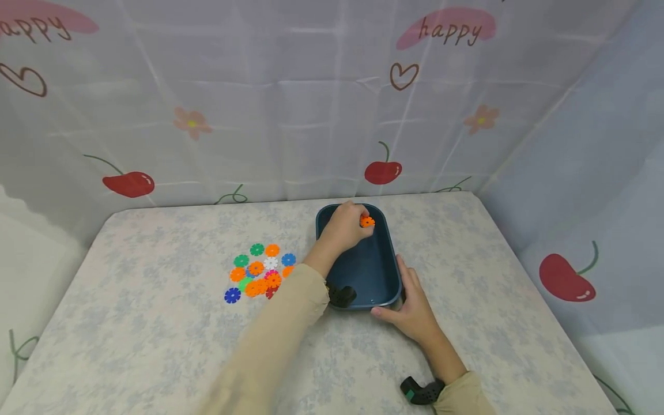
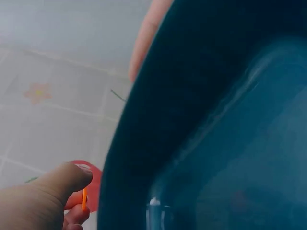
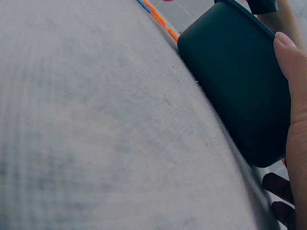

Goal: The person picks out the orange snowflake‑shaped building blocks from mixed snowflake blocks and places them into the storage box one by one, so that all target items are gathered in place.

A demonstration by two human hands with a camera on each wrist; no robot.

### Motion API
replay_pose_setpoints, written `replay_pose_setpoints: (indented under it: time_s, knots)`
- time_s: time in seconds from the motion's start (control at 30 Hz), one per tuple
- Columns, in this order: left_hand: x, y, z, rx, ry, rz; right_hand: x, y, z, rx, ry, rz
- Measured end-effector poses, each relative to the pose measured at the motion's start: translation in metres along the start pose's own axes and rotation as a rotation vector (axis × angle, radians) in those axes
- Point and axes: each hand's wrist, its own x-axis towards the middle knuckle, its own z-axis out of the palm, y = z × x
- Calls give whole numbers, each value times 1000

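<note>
My left hand (image 1: 344, 227) is over the far half of a dark blue tray (image 1: 367, 274), pinching an orange notched disc (image 1: 367, 222) between thumb and fingers. The left wrist view shows this disc (image 2: 84, 199) edge-on in the left hand (image 2: 43, 196), beside the tray (image 2: 230, 158). My right hand (image 1: 415, 308) grips the tray's near right corner, thumb at the near side and fingers along the right side. In the right wrist view, the thumb of that hand (image 3: 297, 81) lies against the tray (image 3: 235, 86). No discs show on the visible tray floor.
Left of the tray, a loose group of flat notched discs lies on the table (image 1: 155, 323), including green (image 1: 256, 249), blue (image 1: 232, 295), white (image 1: 271, 263) and orange ones (image 1: 237, 274). Some overlap. A printed curtain (image 1: 311, 115) hangs behind the table.
</note>
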Motion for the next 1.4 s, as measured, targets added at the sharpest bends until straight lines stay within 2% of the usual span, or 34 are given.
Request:
replay_pose_setpoints:
  time_s: [0.27,0.6,0.9,1.07,1.2,1.3,1.4]
  knots:
    - [6,-11,13,28,-20,-27,0,-1,1,-5,-10,12]
    - [15,-20,27,106,-69,-35,0,0,1,-1,-11,15]
    - [17,-21,35,80,-96,-30,-1,1,-1,-2,-14,20]
    - [8,-21,20,32,-82,10,0,0,0,-5,-22,29]
    - [-6,-18,-4,-9,-28,81,0,-2,0,-4,-19,38]
    - [-24,-17,-27,-26,27,117,0,-2,0,7,-15,30]
    - [-48,-24,-50,-63,73,104,0,-2,1,4,-14,17]
